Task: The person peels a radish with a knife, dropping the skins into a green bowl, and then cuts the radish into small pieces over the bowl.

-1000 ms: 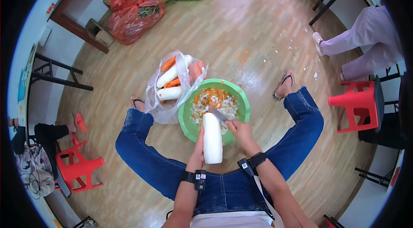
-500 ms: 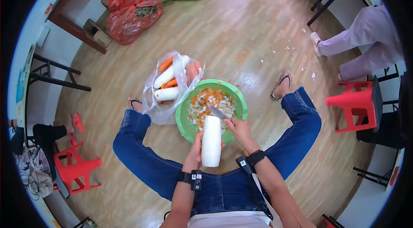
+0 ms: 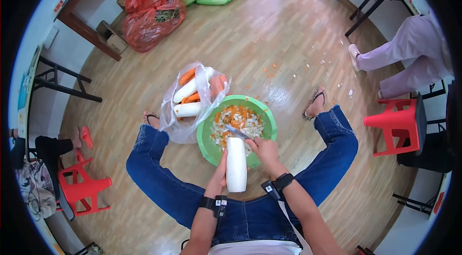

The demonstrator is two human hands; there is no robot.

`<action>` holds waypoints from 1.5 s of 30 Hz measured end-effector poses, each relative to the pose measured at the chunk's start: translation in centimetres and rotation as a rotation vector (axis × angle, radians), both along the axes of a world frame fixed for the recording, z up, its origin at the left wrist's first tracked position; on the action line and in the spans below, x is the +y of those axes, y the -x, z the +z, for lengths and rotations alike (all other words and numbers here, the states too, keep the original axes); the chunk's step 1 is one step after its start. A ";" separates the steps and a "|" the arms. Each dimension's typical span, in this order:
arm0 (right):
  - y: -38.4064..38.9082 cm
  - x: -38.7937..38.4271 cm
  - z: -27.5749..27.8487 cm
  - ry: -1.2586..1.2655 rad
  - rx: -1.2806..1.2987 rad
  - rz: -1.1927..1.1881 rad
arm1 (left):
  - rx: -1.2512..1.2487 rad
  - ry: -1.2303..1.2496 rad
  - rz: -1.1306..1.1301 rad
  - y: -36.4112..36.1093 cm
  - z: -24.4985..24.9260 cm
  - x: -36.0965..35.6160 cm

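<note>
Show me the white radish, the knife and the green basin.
white radish [image 3: 236, 166], head view, middle of its body.
knife [image 3: 237, 132], head view, on the blade.
green basin [image 3: 204, 140], head view, bare left wall.

The person's left hand [image 3: 222, 167] is curled in a grip with the wrist straight, its forearm reaching forward from near the body. The right hand [image 3: 265, 151] sits just right of it and slightly farther, fingers closed, apparently knuckles up, its forearm angling in from the right.
</note>
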State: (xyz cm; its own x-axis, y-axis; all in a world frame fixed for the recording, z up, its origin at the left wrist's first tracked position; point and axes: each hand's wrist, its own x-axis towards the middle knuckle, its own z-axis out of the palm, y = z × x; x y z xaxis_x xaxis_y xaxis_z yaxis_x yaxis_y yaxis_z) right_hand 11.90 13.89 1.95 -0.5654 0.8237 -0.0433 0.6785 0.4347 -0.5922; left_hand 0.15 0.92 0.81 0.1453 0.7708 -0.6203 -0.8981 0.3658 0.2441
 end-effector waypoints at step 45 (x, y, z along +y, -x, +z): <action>-1.9 -3.6 2.4 0.010 0.037 0.092 | -0.071 0.005 0.000 0.2 -0.4 -0.5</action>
State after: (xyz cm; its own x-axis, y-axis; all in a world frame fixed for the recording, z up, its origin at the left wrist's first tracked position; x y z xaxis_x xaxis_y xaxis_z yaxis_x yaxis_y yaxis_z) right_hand 13.76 10.31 4.35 -0.6404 0.7675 -0.0291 0.6132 0.4881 -0.6212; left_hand -0.02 0.45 0.46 0.1893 0.7675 -0.6125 -0.9130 0.3671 0.1779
